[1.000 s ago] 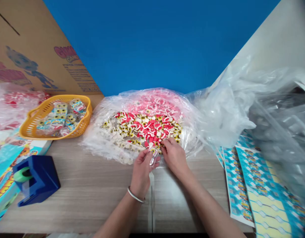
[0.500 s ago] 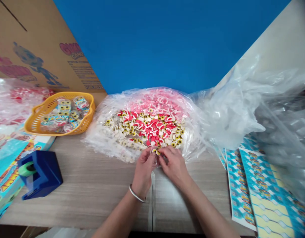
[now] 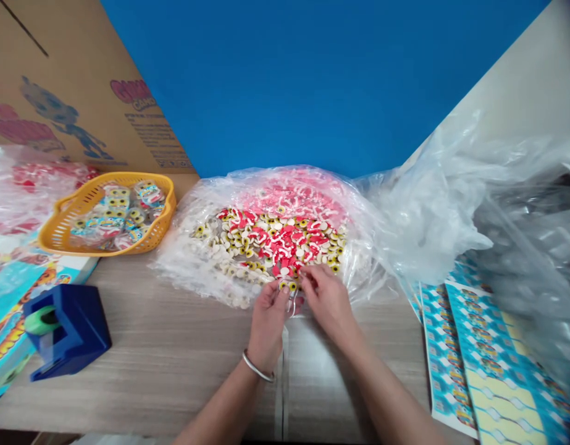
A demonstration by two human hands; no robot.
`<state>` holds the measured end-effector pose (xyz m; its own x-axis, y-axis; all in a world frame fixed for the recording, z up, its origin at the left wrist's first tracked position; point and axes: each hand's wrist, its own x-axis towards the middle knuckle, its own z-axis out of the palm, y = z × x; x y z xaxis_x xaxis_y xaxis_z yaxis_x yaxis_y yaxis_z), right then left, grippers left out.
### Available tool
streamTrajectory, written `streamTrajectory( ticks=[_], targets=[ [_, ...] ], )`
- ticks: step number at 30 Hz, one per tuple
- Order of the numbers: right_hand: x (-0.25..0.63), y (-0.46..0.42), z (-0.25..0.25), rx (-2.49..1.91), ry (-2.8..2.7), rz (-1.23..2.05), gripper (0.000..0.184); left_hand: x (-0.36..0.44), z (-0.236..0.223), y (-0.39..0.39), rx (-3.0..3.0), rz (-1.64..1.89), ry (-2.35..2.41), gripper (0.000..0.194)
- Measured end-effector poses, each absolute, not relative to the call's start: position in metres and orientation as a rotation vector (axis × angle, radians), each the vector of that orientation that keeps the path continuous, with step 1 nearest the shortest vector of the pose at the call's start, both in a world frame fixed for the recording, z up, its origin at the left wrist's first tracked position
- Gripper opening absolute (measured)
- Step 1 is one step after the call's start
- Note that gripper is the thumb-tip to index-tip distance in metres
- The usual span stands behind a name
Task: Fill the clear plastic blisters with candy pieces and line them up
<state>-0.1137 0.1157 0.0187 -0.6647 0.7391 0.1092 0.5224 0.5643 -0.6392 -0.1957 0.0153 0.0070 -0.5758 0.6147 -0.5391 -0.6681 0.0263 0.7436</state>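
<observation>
A large clear plastic bag [image 3: 192,259] lies open on the table, filled with yellow-and-white eye-shaped candies [image 3: 245,244] and red-and-white lip-shaped candies [image 3: 285,241]. At its near edge my left hand [image 3: 268,318] pinches a small clear plastic tray [image 3: 291,304], with a pair of eye candies [image 3: 288,286] in its upper part. My right hand [image 3: 328,303] is just right of the tray, over the bag's front edge beside the candies. Its thumb and fingers are curled together; whatever is between them is too small to make out.
A yellow basket [image 3: 167,232] of packed candies stands on the left, near a blue tape dispenser [image 3: 88,330] and a printed box [image 3: 23,309]. Printed card sheets [image 3: 451,358] and clear plastic packaging [image 3: 535,259] lie on the right. A blue panel [image 3: 322,86] rises behind.
My right hand has drawn slightly away from the tray, its fingers now over the candies at the bag's edge. The eye candies show more plainly in the tray. My left hand keeps its hold.
</observation>
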Motion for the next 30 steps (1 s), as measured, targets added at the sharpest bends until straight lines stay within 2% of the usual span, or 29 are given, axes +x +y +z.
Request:
streamTrajectory(
  ticks=[2, 5, 11, 16, 20, 24, 30],
  targets=[
    [-0.118, 0.130, 0.018, -1.073, -2.527, 0.693, 0.021, -0.197, 0.006, 0.015, -0.065, 1.701, 1.361, 0.047],
    [-0.125, 0.144, 0.016, -1.083, -2.659, 0.607, 0.016, -0.198, 0.006, 0.015, -0.073, 1.690, 1.371, 0.049],
    [-0.118, 0.138, 0.010, -0.980, -2.490, 0.777, 0.009, -0.199, 0.005, 0.014, -0.078, 1.673, 1.360, 0.047],
    [-0.104, 0.120, 0.022, -0.906, -2.312, 0.957, 0.011, -0.200, 0.004, 0.014, -0.129, 1.686, 1.316, 0.048],
    [-0.097, 0.098, 0.032, -0.833, -2.357, 1.200, 0.012, -0.198, 0.006, 0.011, -0.124, 1.747, 1.255, 0.040],
    [-0.093, 0.075, 0.029, -0.797, -2.414, 1.180, 0.014, -0.190, 0.011, 0.005, -0.067, 1.780, 1.263, 0.032],
    [-0.087, 0.046, 0.021, -0.855, -2.399, 1.125, 0.012, -0.180, 0.015, -0.023, -0.075, 1.737, 1.342, 0.041]
  ],
)
